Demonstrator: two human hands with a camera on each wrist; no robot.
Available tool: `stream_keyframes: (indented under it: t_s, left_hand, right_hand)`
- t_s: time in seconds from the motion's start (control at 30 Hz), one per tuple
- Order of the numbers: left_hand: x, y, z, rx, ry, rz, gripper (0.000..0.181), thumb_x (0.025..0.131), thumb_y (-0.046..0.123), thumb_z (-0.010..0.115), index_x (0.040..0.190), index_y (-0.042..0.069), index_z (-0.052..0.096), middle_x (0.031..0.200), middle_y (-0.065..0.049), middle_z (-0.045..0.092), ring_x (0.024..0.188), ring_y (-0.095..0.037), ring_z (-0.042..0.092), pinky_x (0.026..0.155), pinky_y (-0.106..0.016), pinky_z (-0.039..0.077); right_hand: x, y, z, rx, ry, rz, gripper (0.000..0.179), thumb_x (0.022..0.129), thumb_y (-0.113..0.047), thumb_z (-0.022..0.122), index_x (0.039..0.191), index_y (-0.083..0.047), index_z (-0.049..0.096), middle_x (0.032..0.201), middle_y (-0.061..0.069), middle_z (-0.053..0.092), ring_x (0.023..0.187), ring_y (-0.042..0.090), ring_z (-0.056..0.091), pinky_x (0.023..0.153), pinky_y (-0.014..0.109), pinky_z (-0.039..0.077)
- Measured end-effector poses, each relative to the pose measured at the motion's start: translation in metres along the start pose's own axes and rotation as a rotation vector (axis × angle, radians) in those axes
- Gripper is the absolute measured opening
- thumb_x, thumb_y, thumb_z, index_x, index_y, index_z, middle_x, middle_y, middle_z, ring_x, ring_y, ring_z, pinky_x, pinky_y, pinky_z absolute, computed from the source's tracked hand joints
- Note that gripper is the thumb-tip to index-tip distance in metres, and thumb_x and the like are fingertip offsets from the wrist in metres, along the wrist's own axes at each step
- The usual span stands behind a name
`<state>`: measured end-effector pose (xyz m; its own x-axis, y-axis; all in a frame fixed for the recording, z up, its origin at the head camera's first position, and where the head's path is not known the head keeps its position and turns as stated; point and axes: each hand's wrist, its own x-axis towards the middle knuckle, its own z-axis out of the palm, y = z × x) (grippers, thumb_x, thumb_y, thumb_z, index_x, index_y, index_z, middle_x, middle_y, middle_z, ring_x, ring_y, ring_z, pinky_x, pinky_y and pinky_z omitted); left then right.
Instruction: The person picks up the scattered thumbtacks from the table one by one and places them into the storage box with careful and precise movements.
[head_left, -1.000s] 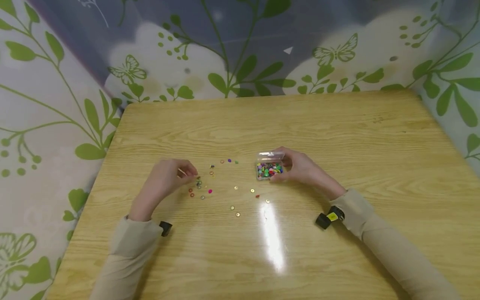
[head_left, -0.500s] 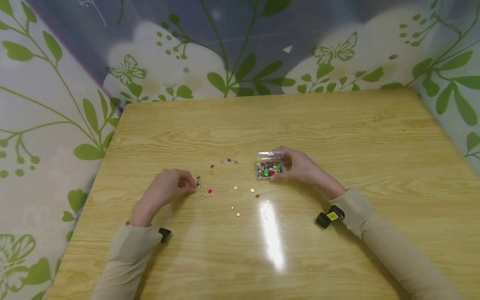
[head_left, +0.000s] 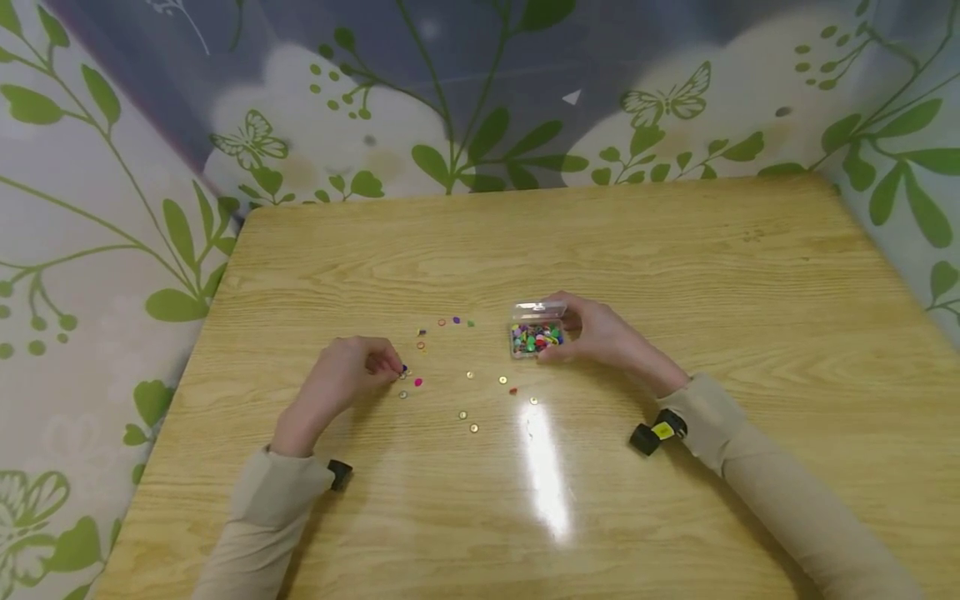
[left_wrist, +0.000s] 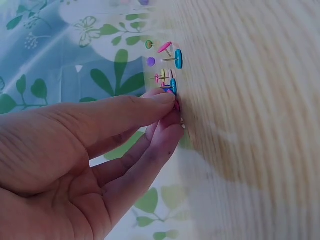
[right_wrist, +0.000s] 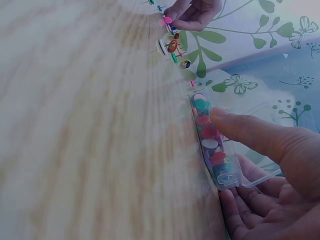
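The left hand (head_left: 341,379) pinches a tack (head_left: 405,367) beside loose tacks (head_left: 418,382) on the bench (head_left: 637,250); the right hand (head_left: 600,333) grips an open tack box (right_wrist: 229,180).

Table (head_left: 675,275): pale wood grain, rounded far corners; one elongated white glare (head_left: 545,475) on its near half. Back wall (head_left: 292,25): blue-grey and white, printed with green stems (head_left: 480,92), leaves (head_left: 489,133), two butterflies (head_left: 667,104). Left wall (head_left: 97,367): pale, similar leaves, butterfly outline. Right wall (head_left: 926,267): pale, green leaves.
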<state>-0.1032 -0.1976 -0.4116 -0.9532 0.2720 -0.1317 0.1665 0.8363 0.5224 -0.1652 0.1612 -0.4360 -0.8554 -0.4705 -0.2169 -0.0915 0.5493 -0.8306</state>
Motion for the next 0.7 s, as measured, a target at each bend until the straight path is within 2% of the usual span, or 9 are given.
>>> stream_keyframes:
  t_s: [0.17,0.37,0.57,0.7]
  left_hand:
    - [-0.001,0.000,0.002,0.014,0.028,0.023,0.011,0.090,0.003,0.073,0.084,0.013,0.073,0.082,0.000,0.072,0.077,-0.016,0.066,0.074,-0.039,0.055]
    - [0.001,0.007,0.000,0.002,0.058,0.015,0.009,0.093,0.006,0.070,0.088,0.013,0.074,0.088,-0.001,0.073,0.083,-0.018,0.069,0.076,-0.039,0.058]
    - [0.010,0.022,-0.002,-0.049,0.044,0.072,0.011,0.091,0.001,0.065,0.091,0.008,0.074,0.093,-0.004,0.072,0.089,-0.022,0.071,0.079,-0.039,0.060]
    - [0.018,0.036,0.001,-0.068,0.046,0.075,0.010,0.089,0.003,0.067,0.092,0.008,0.074,0.093,-0.003,0.071,0.089,-0.022,0.071,0.081,-0.039,0.058]
  right_hand:
    - [0.001,0.000,0.000,-0.019,0.004,-0.009,0.074,0.077,-0.022,0.090,0.140,-0.010,0.053,0.131,0.015,0.065,0.124,0.035,0.059,0.110,0.056,0.040]
    - [0.001,0.002,-0.001,-0.021,0.006,-0.017,0.072,0.078,-0.023,0.089,0.139,-0.010,0.053,0.130,0.016,0.065,0.124,0.035,0.059,0.109,0.056,0.041]
    - [0.002,0.003,-0.001,-0.001,0.003,-0.017,0.071,0.077,-0.022,0.090,0.138,-0.011,0.054,0.132,0.014,0.064,0.125,0.035,0.059,0.110,0.056,0.040]
    - [0.001,0.003,-0.001,0.002,-0.001,-0.022,0.071,0.078,-0.022,0.089,0.138,-0.011,0.054,0.133,0.014,0.064,0.126,0.035,0.058,0.110,0.055,0.040]
